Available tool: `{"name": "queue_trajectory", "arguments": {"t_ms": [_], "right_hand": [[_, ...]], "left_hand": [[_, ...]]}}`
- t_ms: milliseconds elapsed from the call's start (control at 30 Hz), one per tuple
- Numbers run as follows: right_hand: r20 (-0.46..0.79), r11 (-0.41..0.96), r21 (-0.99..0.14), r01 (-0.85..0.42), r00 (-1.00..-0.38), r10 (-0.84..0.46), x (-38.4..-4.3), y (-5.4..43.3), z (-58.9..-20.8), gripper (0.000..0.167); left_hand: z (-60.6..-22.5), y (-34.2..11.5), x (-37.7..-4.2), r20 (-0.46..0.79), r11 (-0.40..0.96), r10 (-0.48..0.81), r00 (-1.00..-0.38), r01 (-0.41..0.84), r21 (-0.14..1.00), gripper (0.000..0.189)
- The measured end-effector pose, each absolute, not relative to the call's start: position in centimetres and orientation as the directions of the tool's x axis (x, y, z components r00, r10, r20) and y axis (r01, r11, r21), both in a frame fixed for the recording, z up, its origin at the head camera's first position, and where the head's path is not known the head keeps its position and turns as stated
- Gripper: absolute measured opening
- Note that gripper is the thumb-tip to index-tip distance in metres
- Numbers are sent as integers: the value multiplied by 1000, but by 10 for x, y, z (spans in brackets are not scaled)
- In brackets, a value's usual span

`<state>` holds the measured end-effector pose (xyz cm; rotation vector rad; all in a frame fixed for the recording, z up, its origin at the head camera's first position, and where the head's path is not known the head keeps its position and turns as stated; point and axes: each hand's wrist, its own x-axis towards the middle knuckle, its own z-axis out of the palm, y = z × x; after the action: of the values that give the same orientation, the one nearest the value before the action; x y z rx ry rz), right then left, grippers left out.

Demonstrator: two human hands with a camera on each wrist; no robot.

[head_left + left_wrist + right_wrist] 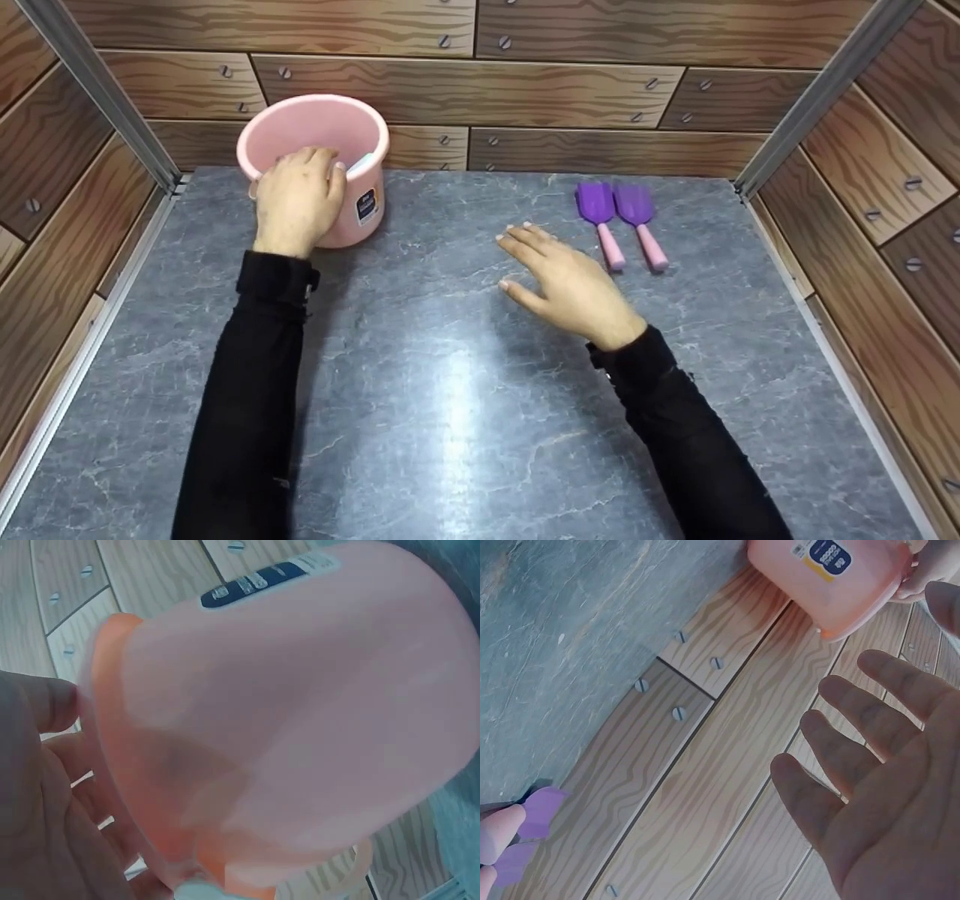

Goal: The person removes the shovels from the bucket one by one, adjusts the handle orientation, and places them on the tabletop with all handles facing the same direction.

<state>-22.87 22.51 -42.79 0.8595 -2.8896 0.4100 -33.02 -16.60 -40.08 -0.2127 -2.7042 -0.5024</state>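
Observation:
A pink bucket with a dark label stands upright at the back left. My left hand reaches over its near rim, the thumb beside the other fingers. In the left wrist view the fingers pass behind the rim into the bucket, so their tips are hidden, and I cannot tell whether they hold anything. Next to the thumb, inside the bucket, a pale blue-green piece shows. My right hand hovers over the table with fingers extended and holds nothing. Beyond it lie two purple toy shovels with pink handles, a left shovel and a right shovel.
The grey marbled table is bounded by a wood-patterned back wall and side walls. Metal strips run along the table's left and right edges. The bucket stands close to the back wall, the shovels near the right back corner.

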Motion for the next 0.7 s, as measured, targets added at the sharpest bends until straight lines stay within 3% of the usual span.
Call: {"name": "queue_trajectory", "arguments": {"t_ms": [167,367,700], "right_hand": [[184,786,-195,-586,-809,-558,-226,222,-425,71],[200,760,-165,-629,-776,-599,-223,220,-423,71],[197,738,-162,-655,-754,-627,-218,221,-419,69]], "left_hand": [[-389,-171,-335,287,944,95,-953,178,278,55],[-374,-177,-348,68,960,149,-987,161,229,65],[-353,-185,-370,-301,980,158,-940,112,166,87]]}}
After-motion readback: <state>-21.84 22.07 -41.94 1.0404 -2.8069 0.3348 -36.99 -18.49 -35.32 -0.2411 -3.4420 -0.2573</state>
